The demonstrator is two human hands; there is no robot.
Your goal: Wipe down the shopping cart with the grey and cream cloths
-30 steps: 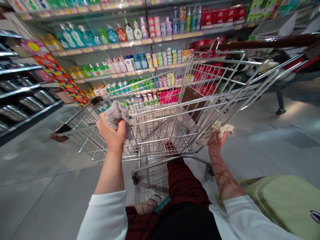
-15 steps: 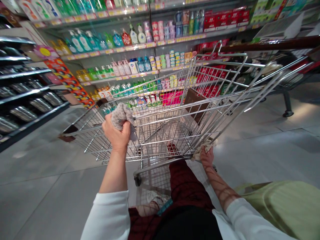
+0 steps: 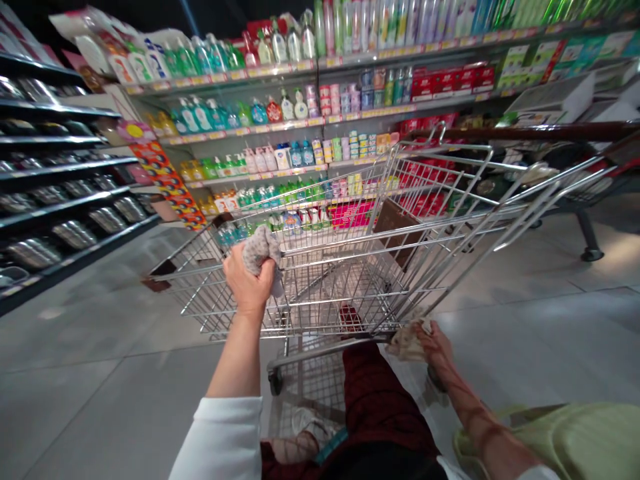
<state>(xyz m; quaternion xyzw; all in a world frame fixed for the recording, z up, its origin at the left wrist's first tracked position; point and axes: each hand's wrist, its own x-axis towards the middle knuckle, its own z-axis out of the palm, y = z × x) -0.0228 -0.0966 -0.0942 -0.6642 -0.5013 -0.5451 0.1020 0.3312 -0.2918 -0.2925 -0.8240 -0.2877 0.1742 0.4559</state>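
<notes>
A wire shopping cart (image 3: 330, 267) stands across the middle, in front of my body. My left hand (image 3: 250, 280) is closed around a grey cloth (image 3: 261, 249) and presses it on the cart's upper side rail. Lower down on the right, my right hand (image 3: 434, 343) grips a beige cloth (image 3: 407, 340) beside the cart's lower frame, near a wheel. The fingers of that hand are partly hidden by the cloth.
Shelves of bottles and jars (image 3: 295, 120) fill the background. Metal pots (image 3: 75, 233) line a rack at the left. Another cart (image 3: 580, 193) stands at the right. A light green stool (image 3: 575, 443) is at the lower right.
The view has tilted up, showing more of the upper shelves. My right hand and its beige cloth have shifted right and a little down. My left hand keeps its place on the rail.
</notes>
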